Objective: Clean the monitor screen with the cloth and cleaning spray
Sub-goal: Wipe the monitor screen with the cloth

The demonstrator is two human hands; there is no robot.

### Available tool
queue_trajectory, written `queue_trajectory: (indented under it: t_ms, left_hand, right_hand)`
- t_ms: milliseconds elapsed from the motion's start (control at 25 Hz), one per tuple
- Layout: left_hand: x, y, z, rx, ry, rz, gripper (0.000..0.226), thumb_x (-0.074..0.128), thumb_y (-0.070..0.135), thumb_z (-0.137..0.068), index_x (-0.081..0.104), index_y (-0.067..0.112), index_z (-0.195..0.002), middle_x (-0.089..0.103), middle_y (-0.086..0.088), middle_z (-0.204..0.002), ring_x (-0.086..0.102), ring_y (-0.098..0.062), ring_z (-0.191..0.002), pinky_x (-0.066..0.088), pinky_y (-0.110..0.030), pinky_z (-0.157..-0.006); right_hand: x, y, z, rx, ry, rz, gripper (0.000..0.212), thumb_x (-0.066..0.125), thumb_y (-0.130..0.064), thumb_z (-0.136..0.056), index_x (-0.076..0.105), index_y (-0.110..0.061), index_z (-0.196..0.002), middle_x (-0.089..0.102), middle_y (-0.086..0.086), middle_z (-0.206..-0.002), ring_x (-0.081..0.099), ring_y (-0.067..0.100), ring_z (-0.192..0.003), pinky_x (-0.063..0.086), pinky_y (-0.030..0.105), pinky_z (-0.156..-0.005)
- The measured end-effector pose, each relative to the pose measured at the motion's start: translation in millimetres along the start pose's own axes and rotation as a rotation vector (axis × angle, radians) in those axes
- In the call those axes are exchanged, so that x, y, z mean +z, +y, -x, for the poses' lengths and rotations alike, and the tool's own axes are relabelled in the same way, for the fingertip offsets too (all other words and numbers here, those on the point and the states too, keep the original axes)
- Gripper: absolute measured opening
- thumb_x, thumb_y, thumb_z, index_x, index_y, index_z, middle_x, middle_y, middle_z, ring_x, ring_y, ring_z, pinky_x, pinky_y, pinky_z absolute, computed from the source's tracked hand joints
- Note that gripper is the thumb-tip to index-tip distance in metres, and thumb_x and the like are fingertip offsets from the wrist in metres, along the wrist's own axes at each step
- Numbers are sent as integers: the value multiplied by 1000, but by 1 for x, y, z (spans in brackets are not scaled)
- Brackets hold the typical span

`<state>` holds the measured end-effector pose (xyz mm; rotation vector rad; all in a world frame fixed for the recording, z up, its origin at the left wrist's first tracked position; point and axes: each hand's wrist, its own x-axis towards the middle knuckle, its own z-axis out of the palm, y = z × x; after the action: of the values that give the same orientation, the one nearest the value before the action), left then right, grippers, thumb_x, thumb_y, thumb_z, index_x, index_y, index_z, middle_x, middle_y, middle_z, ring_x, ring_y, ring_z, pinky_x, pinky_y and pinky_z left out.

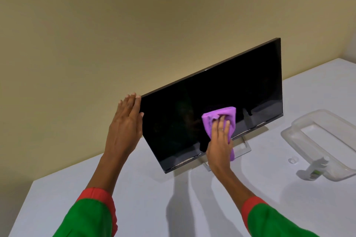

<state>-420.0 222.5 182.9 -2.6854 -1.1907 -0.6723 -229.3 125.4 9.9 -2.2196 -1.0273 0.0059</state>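
Cloth on monitor, lower centre of screen.
Right hand (219, 138) pressed purple cloth (221, 119) flat against monitor screen (212, 102) on white table (154, 198); left hand (126, 121), fingers extended, steadied its left edge.

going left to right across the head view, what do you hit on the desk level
Left hand on the monitor's edge → black flat monitor → right hand pressing the purple cloth to the screen → small clear cap → clear plastic tray holding the white spray bottle.
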Motion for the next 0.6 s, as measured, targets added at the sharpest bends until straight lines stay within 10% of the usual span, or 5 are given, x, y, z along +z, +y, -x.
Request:
queue_trajectory:
  t_ms: [200,600]
  left_hand:
    - [4,-13,5,-26,-6,34,47,39,15,-97,29,11,-143,30,-9,-151,23,-24,-140,41,-46,-100]
    - [11,-18,17,115,11,24,50,39,12,-96,24,2,-143,24,-15,-152,19,-26,-141,19,-41,-115]
  right_hand:
    - [-13,-27,-17,-313,87,230,98,78,3,-59,33,-14,-144,36,12,-150,27,34,-139,38,62,-97]
    - [2,25,-3,-122,86,229,90,69,11,-67,28,-8,-145,27,16,-153,23,38,-141,42,63,-95]
